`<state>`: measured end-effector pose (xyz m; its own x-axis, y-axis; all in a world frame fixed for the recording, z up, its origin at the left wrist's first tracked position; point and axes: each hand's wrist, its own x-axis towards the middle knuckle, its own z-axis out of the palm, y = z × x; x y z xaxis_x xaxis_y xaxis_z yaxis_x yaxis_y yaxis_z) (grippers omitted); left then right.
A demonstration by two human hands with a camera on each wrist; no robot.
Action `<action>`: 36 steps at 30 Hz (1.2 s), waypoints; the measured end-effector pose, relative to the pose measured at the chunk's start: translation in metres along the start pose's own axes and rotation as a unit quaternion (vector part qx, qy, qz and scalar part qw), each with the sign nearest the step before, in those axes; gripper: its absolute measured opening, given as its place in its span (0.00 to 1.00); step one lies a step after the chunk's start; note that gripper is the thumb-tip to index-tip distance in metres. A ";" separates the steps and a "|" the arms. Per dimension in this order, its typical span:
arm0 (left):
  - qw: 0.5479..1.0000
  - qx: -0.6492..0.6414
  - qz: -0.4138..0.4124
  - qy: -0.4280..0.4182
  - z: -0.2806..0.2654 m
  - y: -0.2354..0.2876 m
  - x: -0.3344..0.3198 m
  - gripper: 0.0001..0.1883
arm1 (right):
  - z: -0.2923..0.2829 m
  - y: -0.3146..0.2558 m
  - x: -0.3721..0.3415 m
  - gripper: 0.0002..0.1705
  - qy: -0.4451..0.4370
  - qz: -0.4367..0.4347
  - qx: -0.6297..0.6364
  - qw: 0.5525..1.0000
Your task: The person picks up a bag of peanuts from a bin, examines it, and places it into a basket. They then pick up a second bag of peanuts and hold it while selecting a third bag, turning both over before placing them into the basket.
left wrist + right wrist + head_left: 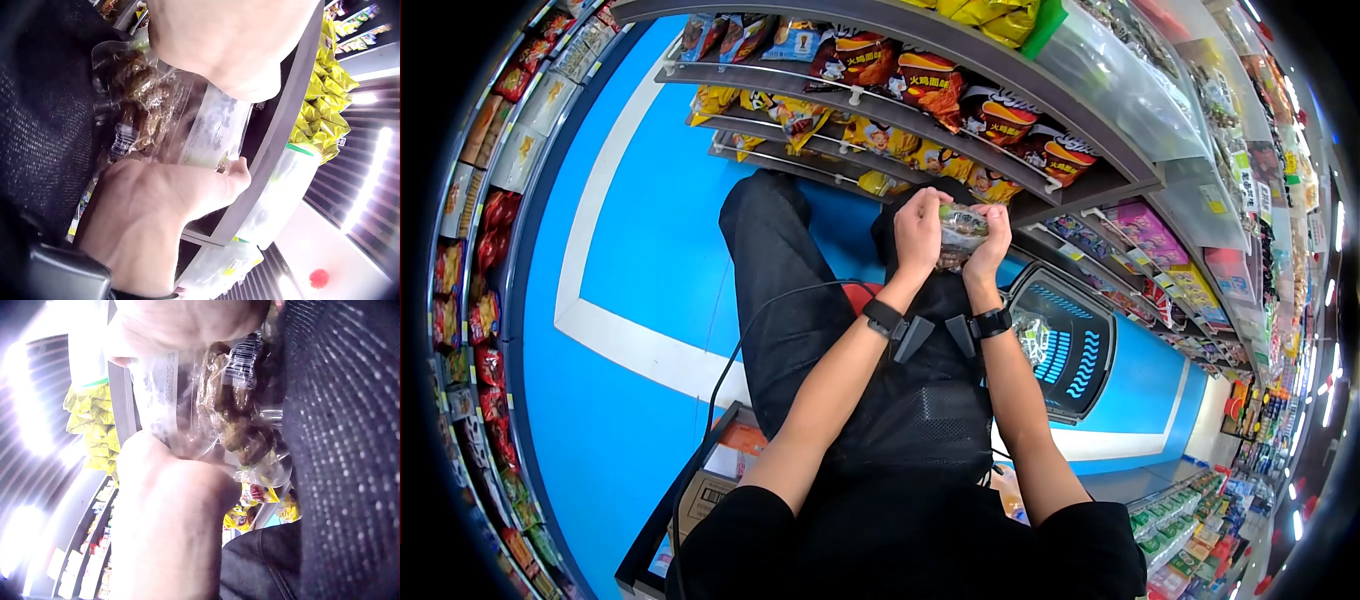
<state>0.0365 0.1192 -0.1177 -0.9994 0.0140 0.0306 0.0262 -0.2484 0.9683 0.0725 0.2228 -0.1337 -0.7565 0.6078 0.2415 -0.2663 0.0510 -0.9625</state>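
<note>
Both hands hold a clear plastic pack (963,232) of brown, lumpy food above the person's lap. My left hand (919,236) grips its left side, and my right hand (991,243) grips the opposite side, fingers bent around the edges. Seen from the left wrist, the pack (150,94) has a pale printed band and a barcode label low on its front. In the right wrist view, the barcode (242,359) and a printed date line show on the pack. The fingertips behind the pack are largely hidden.
Shelves (1000,150) of snack bags stand just ahead. A dark shopping basket (1108,365) with clear packs inside sits on the blue floor at right. Behind to the left lies a cardboard box (703,497); a black cable (730,370) crosses the lap.
</note>
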 end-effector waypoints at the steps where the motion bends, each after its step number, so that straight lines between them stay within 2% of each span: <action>1: 1.000 -0.015 0.006 0.002 0.001 -0.003 0.001 0.18 | -0.001 -0.001 0.000 0.18 -0.005 -0.002 -0.007 1.000; 4: 1.000 -0.007 -0.001 -0.002 0.000 -0.011 0.001 0.19 | -0.001 -0.001 -0.001 0.18 -0.004 0.022 0.014 1.000; 11: 1.000 -0.007 0.009 0.003 0.001 -0.012 0.002 0.20 | -0.001 0.001 -0.001 0.17 0.002 0.009 0.019 1.000; 17: 1.000 -0.006 -0.012 -0.002 0.000 -0.014 0.003 0.20 | -0.001 0.001 -0.001 0.18 0.006 0.006 0.005 1.000; 23: 1.000 0.001 -0.005 0.002 0.000 -0.015 0.004 0.20 | -0.004 0.002 -0.004 0.18 0.008 0.027 0.015 0.999; 26: 1.000 -0.009 -0.015 0.012 -0.003 -0.014 0.005 0.21 | -0.009 -0.012 -0.015 0.20 -0.061 0.016 -0.025 0.998; 27: 1.000 -0.009 -0.022 0.009 -0.004 -0.015 0.006 0.22 | -0.021 -0.008 -0.019 0.21 -0.110 0.046 -0.015 0.993; 30: 0.998 -0.021 -0.056 -0.004 -0.005 -0.018 0.005 0.24 | -0.017 -0.034 -0.034 0.26 -0.156 0.056 -0.087 0.982; 31: 0.997 -0.031 -0.070 -0.009 -0.004 -0.017 0.005 0.24 | -0.019 -0.041 -0.035 0.31 -0.161 0.052 -0.157 0.973; 34: 0.995 -0.027 -0.091 -0.038 -0.002 -0.014 0.004 0.28 | -0.028 -0.043 -0.038 0.32 -0.143 0.063 -0.179 0.971; 36: 0.993 -0.029 -0.088 -0.073 0.003 -0.018 0.003 0.29 | -0.042 -0.034 -0.037 0.28 -0.120 0.052 -0.133 0.982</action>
<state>0.0330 0.1268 -0.1347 -0.9747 0.2006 -0.0989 -0.1547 -0.2851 0.9459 0.1345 0.2313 -0.1155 -0.8986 0.4185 0.1321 -0.0390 0.2236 -0.9739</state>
